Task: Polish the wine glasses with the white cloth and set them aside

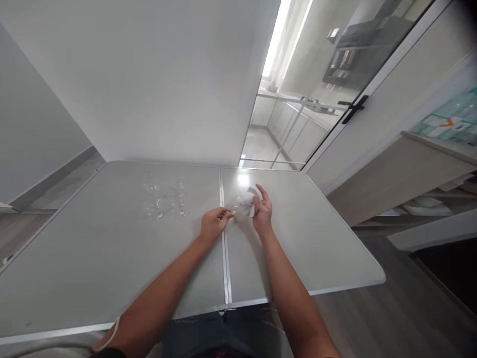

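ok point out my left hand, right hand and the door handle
left hand [212,225]: head view, on the back of the hand
right hand [263,215]: head view, middle of the hand
door handle [356,109]: head view, on its black plate

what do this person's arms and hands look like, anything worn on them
The left hand and right hand wear no gloves; both forearms are bare. A thin whitish cord crosses the left arm near the bottom edge; whether band or cable is unclear.

White cloth [248,206] in right fingers [264,194]
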`<state>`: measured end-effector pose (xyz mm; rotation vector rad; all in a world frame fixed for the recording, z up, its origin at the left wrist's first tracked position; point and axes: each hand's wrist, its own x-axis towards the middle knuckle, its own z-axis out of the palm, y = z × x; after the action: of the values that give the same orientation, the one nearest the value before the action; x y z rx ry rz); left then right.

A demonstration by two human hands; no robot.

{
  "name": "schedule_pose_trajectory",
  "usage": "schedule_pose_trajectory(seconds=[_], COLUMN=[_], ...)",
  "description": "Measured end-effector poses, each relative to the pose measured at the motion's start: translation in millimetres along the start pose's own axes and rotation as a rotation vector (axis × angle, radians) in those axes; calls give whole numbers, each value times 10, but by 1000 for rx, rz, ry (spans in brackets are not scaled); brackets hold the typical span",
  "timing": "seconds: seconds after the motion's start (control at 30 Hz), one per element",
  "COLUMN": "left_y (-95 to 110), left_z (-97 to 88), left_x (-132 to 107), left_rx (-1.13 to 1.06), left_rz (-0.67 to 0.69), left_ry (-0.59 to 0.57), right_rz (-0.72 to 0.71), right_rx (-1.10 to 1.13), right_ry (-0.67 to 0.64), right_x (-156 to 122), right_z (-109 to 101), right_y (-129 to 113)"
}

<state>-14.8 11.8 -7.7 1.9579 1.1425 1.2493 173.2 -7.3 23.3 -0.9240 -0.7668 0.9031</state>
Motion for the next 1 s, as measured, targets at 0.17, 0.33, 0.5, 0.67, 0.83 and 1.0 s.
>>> schedule_pose_trajectory(seconds=[0.17, 0.33, 0.5, 0.67, 0.83, 1.0], left_y=[74, 59, 35, 127, 198, 177], left_z=[15, 56, 49, 29, -41, -19], left_x=[-10, 7, 47, 33, 26, 29], left_rx=[-424, -708, -843, -884, -1109, -1123], left_rz=[-129, -245, -309, -369, -532, -552], left_ry=[-109, -254, -96, -278, -564, -532], right_rz=[134, 282, 194, 165, 324, 254], right_rx=[216, 325, 284, 141, 135, 121], right_ry=[85, -258, -321, -270, -377, -357], right_x=[36, -163, -198, -168, -186, -206], right_z=[55, 294, 331, 278, 238, 262], right_y=[123, 26, -12, 109, 103, 112])
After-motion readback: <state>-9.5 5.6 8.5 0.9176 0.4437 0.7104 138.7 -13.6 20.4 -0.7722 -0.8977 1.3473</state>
